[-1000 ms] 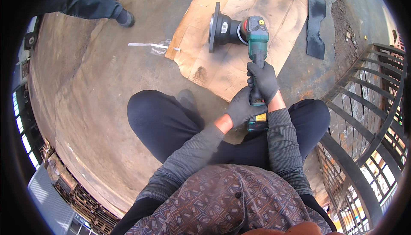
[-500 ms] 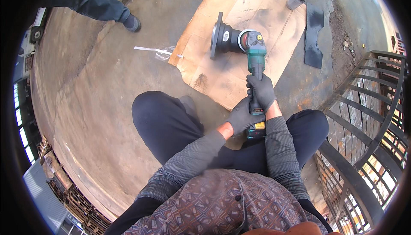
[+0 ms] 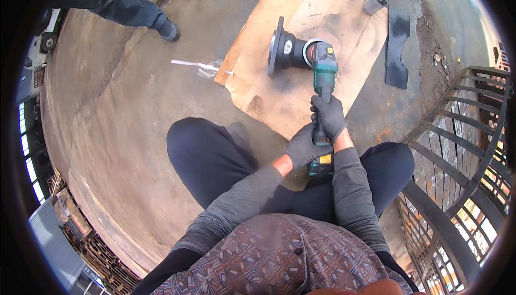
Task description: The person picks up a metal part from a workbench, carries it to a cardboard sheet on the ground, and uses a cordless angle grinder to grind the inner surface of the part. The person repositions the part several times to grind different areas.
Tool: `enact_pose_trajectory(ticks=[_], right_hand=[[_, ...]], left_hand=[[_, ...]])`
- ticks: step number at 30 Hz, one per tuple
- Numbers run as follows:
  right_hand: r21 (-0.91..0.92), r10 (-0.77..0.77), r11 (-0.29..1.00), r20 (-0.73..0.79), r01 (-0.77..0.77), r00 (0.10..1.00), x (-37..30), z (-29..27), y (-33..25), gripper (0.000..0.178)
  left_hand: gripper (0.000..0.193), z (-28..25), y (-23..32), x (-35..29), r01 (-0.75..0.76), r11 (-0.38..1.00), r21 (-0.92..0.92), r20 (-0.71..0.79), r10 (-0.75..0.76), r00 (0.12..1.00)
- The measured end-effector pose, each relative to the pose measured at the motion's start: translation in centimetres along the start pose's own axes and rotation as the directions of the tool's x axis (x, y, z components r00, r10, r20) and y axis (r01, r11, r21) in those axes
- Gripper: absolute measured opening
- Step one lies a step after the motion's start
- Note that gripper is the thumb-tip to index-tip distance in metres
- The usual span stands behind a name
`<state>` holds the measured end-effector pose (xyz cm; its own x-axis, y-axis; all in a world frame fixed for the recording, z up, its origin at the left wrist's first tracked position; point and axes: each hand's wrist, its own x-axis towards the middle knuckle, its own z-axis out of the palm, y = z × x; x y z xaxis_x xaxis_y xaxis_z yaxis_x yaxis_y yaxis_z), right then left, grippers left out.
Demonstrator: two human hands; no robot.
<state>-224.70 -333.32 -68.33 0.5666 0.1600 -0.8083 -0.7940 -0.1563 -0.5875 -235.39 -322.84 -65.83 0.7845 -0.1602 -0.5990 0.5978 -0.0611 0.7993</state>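
Observation:
Both my hands wear dark grey gloves and are closed around a green and black cordless angle grinder. My right hand wraps the narrow middle of its handle. Closer to my body, my left hand grips the rear part, just above the battery end. The grinder's head meets the pale rim of a black flanged pipe fitting, which lies on its side with the wide flange to the left. Whether the disc touches the rim cannot be made out. Under the fitting lies a flattened cardboard sheet with dark smudges.
A spray can stands on the cardboard's far right corner. Beside it lies a dark flat plate. A black metal frame with bars rises at the right. Other people's shoes show at the far side. A white strip lies on the floor.
The scene sits slightly farther right and lower in the picture. My grip on the grinder and its place at the fitting's rim look the same.

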Motion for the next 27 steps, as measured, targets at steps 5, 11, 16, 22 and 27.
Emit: enact_pose_trajectory(ticks=[5, 11, 16, 22, 27], right_hand=[[-0.002, -0.052, 0.999, -0.025, 0.052, 0.998, -0.1, 0.0, 0.4, 0.030], [0.033, -0.047, 0.998, 0.017, 0.047, 0.999, 0.4, -0.1, 1.0, 0.030], [0.010, 0.014, 1.000, -0.008, -0.013, 1.000, 0.4, 0.0, 1.1, 0.030], [0.062, -0.049, 0.997, 0.017, 0.048, 0.999, -1.9, -0.4, -0.6, 0.031], [0.179, -0.227, 0.959, 0.016, 0.220, 0.974, -6.3, -3.2, -5.3, 0.035]], left_hand=[[0.067, 0.2, -0.4, -0.2, 0.051, 0.996, 0.075, 0.029, -0.053, 0.998], [0.070, 0.7, -1.3, -0.4, 0.061, 0.997, 0.046, -0.008, -0.061, 0.998], [0.070, 0.5, -1.2, -0.4, 0.039, 0.998, 0.044, -0.027, -0.038, 0.999], [0.074, 0.6, 0.5, -0.4, 0.049, 0.999, 0.005, 0.027, -0.049, 0.998], [0.100, -0.1, 4.9, -2.0, -0.229, 0.946, 0.229, 0.106, 0.209, 0.972]])
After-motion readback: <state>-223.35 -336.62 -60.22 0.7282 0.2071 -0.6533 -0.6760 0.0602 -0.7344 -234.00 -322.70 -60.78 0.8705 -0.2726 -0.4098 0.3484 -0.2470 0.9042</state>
